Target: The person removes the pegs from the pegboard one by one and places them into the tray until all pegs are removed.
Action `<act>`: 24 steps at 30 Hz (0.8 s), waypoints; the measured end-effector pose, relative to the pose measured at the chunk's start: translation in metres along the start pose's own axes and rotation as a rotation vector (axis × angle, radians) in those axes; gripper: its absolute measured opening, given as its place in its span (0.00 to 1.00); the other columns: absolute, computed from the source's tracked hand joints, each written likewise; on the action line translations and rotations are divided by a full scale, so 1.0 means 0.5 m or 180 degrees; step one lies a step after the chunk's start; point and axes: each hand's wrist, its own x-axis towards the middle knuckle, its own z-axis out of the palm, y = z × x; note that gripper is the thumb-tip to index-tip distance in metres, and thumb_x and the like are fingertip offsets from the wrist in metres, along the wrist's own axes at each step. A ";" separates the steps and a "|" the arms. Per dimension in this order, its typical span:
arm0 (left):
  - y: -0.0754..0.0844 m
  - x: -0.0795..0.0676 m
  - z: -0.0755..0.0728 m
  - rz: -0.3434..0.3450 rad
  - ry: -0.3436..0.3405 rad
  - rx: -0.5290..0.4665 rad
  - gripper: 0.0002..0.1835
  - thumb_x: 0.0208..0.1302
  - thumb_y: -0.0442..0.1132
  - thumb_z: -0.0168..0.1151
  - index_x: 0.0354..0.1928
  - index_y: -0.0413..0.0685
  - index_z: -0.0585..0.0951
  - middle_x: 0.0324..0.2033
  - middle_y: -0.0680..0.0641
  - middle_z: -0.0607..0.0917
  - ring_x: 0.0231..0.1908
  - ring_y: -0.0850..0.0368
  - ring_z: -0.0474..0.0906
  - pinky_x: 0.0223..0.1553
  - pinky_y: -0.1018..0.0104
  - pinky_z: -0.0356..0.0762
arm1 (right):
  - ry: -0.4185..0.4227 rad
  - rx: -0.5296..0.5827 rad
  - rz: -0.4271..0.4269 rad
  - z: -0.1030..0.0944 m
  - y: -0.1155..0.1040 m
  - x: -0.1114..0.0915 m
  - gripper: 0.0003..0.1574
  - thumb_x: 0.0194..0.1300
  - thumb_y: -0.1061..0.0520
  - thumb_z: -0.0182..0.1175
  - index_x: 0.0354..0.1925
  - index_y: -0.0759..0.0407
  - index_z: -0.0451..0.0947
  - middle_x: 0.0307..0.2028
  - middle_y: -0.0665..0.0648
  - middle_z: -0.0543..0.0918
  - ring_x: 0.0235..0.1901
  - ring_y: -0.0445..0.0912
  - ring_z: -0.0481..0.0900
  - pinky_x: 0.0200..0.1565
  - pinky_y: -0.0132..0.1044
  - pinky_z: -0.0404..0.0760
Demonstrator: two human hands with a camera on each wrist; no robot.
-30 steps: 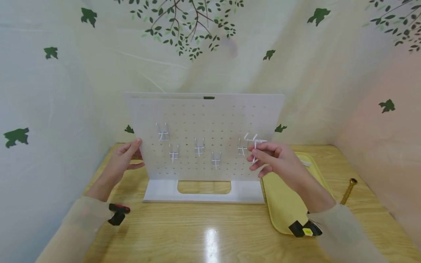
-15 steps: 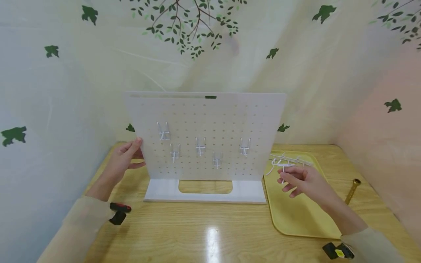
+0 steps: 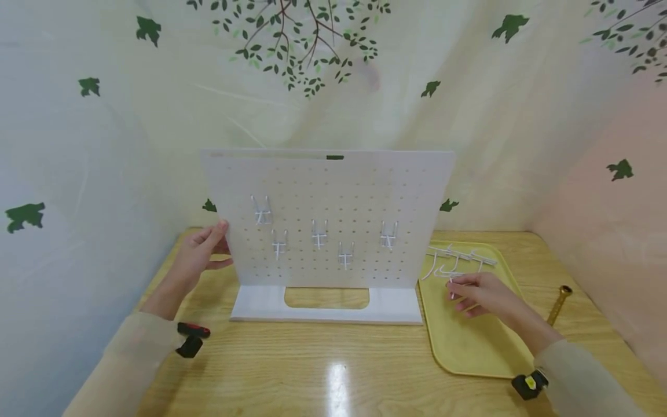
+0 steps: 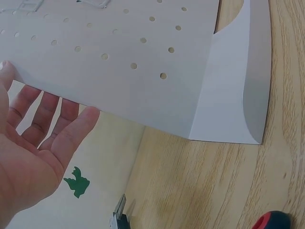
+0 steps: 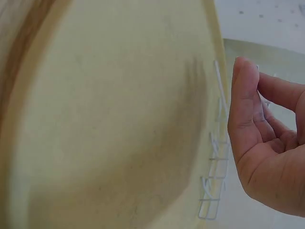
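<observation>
A white pegboard [image 3: 333, 191] on a white base [image 3: 393, 304] stands upright, with several white hooks [image 3: 319, 234] on its front. My left hand [image 3: 198, 255] grips its left edge, thumb in front and fingers behind; the left wrist view has the fingers [image 4: 35, 114] showing past that edge. Over the yellow tray [image 3: 484, 353], my right hand [image 3: 482, 294] pinches a white wire hook [image 3: 449, 273] between thumb and fingertips. More white hooks [image 3: 464, 253] lie in a row at the tray's far end, just beyond that hand. In the right wrist view my right hand [image 5: 267, 143] hides most of the held hook.
A gold-coloured tool [image 3: 559, 302] with a round end lies right of the tray. By the left forearm are a red and black handle [image 4: 272, 221] and a pointed metal tool [image 4: 120, 214]. A leaf-patterned cloth [image 3: 333, 116] hangs behind the wooden table [image 3: 292, 370].
My right hand has moved from in front of the pegboard's right side, down and right over the tray, with the hook still pinched. The left hand stays on the edge.
</observation>
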 end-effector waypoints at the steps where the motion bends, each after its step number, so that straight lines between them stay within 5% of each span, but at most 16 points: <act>1: -0.001 0.000 0.000 -0.0004 -0.0001 -0.0012 0.27 0.71 0.65 0.55 0.49 0.48 0.83 0.38 0.51 0.85 0.39 0.57 0.83 0.41 0.59 0.87 | -0.0025 0.0005 0.0016 -0.002 0.003 0.006 0.32 0.76 0.51 0.60 0.62 0.78 0.68 0.40 0.57 0.86 0.34 0.49 0.86 0.35 0.43 0.88; 11: -0.007 0.003 0.001 -0.0009 -0.0016 -0.0113 0.25 0.71 0.65 0.55 0.44 0.50 0.83 0.36 0.51 0.84 0.40 0.54 0.83 0.42 0.57 0.87 | -0.0322 0.0226 0.0087 0.004 0.024 0.046 0.25 0.77 0.54 0.58 0.56 0.76 0.72 0.36 0.55 0.87 0.31 0.45 0.86 0.34 0.41 0.88; 24: -0.007 0.003 -0.003 -0.0026 -0.0051 -0.0100 0.25 0.71 0.65 0.55 0.45 0.51 0.83 0.37 0.51 0.84 0.40 0.56 0.83 0.42 0.58 0.87 | -0.0515 0.0187 0.0128 0.008 0.024 0.048 0.21 0.77 0.57 0.57 0.54 0.75 0.75 0.33 0.54 0.84 0.29 0.42 0.82 0.33 0.35 0.87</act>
